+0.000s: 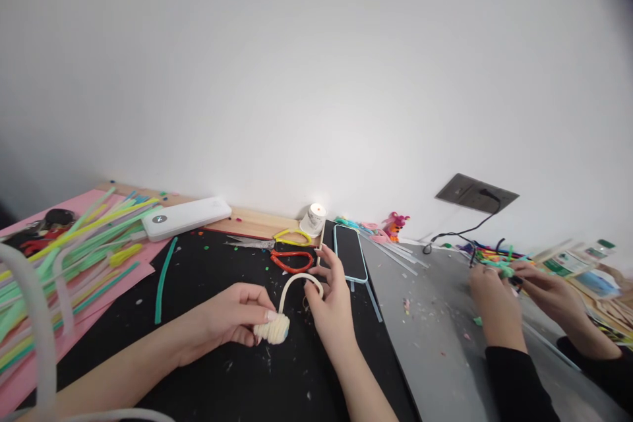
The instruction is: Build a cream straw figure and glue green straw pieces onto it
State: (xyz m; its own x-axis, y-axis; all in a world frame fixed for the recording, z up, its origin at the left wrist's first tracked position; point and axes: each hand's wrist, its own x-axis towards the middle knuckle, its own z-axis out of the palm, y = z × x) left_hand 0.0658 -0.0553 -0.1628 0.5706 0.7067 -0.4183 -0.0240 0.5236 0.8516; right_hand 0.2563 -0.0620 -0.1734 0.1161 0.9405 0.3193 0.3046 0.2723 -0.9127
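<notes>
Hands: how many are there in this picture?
4: the wearer's left hand on a cream roll, right hand touching the cream cord, and a co-worker's left hand and other hand at far right.

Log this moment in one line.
left hand: gripping wound cream bundle | right hand: holding cream strand | scissors: lying beyond hands

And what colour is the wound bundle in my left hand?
The wound bundle is pale cream, with some blue at one end, seen in the head view.
</notes>
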